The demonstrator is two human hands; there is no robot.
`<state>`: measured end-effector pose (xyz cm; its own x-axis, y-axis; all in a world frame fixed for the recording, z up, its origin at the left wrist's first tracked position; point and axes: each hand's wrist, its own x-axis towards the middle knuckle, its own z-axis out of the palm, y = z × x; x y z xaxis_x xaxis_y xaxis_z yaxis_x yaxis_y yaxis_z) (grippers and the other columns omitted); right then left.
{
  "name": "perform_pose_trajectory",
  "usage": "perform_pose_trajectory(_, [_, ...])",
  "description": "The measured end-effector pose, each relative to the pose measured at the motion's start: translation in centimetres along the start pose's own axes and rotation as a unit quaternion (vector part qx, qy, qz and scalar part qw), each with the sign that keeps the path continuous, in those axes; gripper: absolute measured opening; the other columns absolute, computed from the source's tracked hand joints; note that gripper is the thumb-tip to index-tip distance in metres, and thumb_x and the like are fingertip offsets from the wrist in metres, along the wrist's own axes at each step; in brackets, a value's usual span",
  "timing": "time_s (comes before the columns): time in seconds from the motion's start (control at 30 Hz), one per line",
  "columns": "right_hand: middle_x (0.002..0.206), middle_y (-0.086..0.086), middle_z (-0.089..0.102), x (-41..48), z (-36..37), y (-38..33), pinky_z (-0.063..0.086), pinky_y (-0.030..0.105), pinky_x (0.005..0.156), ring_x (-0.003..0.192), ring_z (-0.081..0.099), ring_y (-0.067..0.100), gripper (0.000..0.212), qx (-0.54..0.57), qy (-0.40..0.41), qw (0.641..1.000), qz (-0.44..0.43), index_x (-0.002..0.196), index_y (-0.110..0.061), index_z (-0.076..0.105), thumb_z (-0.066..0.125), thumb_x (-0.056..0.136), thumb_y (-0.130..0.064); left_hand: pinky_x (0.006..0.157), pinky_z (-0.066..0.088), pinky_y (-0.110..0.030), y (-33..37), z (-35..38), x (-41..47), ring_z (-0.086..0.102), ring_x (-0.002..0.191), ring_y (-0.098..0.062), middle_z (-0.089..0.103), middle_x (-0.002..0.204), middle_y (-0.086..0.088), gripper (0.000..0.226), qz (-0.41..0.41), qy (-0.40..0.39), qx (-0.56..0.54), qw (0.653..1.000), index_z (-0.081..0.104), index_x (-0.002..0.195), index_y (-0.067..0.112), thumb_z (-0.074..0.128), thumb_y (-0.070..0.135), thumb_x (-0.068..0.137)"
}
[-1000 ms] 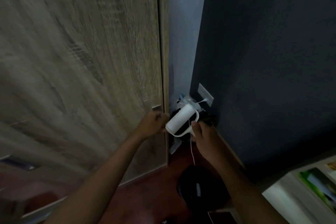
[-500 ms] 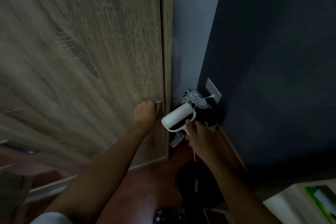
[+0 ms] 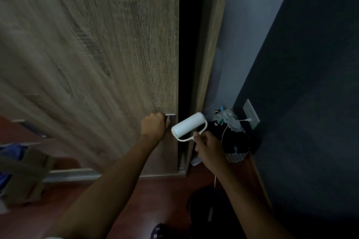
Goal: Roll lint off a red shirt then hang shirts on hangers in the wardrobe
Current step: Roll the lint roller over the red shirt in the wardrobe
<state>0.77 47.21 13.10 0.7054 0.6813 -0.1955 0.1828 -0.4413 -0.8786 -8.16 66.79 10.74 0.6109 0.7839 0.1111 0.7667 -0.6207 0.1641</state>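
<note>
1. Two hands are busy: your left hand clamps the wardrobe door handle.
2. Your right hand is closed on the lint roller.
3. The roller hovers beside the dark gap; it may snag the door edge.

No text, label or number seems readable anywhere in this dim, blurred view.

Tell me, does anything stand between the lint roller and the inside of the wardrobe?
Partly. The door covers most of the front; only a narrow dark gap shows at its right edge. The left hand grips the handle. The right hand holds the roller just before that gap.
</note>
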Motion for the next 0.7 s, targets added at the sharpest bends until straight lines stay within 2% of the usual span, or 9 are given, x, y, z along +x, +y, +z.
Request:
perform_pose_trajectory(0.1, [0.076,0.01,0.066,0.6,1.5,-0.8,0.053,0.043,0.068,0.071,0.065,0.022,0.035,-0.017,-0.024,0.999,-0.03,0.085,-0.01,0.059,0.063,0.093,-0.044,0.068,0.051,-0.039,-3.0,-0.5,-0.2,0.069,0.086,-0.042,0.071,0.094,-0.02,0.039,-0.041,0.003,0.001,0.999,0.07,0.095,0.007,0.057,0.044,0.096])
perform_pose_trajectory(0.2, [0.082,0.004,0.069,1.1,3.1,-2.4,0.054,0.039,0.067,0.074,0.067,0.016,0.028,-0.021,-0.048,0.997,-0.064,0.09,-0.014,0.061,0.073,0.085,-0.038,0.069,0.052,-0.038,-6.3,-1.0,-0.6,0.069,0.088,-0.039,0.072,0.096,-0.017,0.038,-0.094,0.001,0.007,0.996,0.071,0.096,0.011,0.057,0.046,0.094])
perform_pose_trajectory(0.33, [0.086,0.002,0.069,2.1,5.5,-4.1,0.054,0.041,0.071,0.08,0.067,0.018,0.023,-0.028,-0.076,0.991,-0.106,0.094,-0.013,0.061,0.074,0.086,-0.03,0.068,0.052,-0.036,-11.3,-3.4,-1.3,0.07,0.089,-0.037,0.073,0.094,-0.013,0.035,-0.185,0.016,-0.039,0.982,0.072,0.095,0.015,0.062,0.048,0.09])
perform_pose_trajectory(0.4, [0.088,-0.001,0.07,2.6,6.8,-5.4,0.054,0.037,0.075,0.082,0.067,0.014,0.021,-0.023,-0.08,0.989,-0.12,0.096,-0.012,0.063,0.071,0.089,-0.03,0.066,0.053,-0.037,-13.5,-5.7,-1.8,0.07,0.083,-0.037,0.073,0.087,-0.012,0.029,-0.205,0.083,-0.06,0.973,0.071,0.094,0.014,0.062,0.042,0.09])
perform_pose_trajectory(0.5, [0.083,-0.011,0.061,3.3,9.4,-7.7,0.047,0.027,0.074,0.078,0.059,0.002,0.016,-0.025,-0.085,0.986,-0.139,0.095,-0.016,0.058,0.066,0.093,-0.03,0.06,0.047,-0.034,-15.6,-9.8,-2.4,0.065,0.078,-0.029,0.067,0.091,-0.01,0.023,-0.158,0.264,-0.084,0.948,0.063,0.098,0.012,0.063,0.034,0.093])
perform_pose_trajectory(0.53, [0.081,-0.01,0.06,3.5,10.3,-8.5,0.047,0.028,0.073,0.077,0.06,0.005,0.016,-0.023,-0.089,0.985,-0.146,0.093,-0.017,0.058,0.064,0.094,-0.032,0.065,0.048,-0.034,-16.1,-11.3,-2.4,0.063,0.085,-0.026,0.064,0.099,-0.011,0.026,-0.135,0.321,-0.097,0.932,0.062,0.105,0.01,0.065,0.033,0.093])
perform_pose_trajectory(0.6, [0.076,-0.003,0.062,3.8,12.3,-10.1,0.051,0.038,0.068,0.074,0.063,0.017,0.021,-0.014,-0.093,0.984,-0.153,0.084,-0.021,0.054,0.061,0.096,-0.036,0.086,0.05,-0.031,-17.4,-13.9,-1.5,0.057,0.108,-0.025,0.056,0.122,-0.016,0.045,-0.109,0.395,-0.125,0.904,0.056,0.127,0.007,0.068,0.035,0.094])
perform_pose_trajectory(0.7, [0.072,0.004,0.062,4.4,15.3,-12.9,0.051,0.042,0.066,0.067,0.061,0.019,0.027,-0.008,-0.106,0.98,-0.168,0.076,-0.024,0.049,0.056,0.099,-0.038,0.117,0.034,-0.035,-20.2,-17.5,0.8,0.034,0.145,-0.028,0.032,0.156,-0.019,0.079,-0.106,0.428,-0.148,0.885,0.034,0.153,0.006,0.068,0.046,0.094])
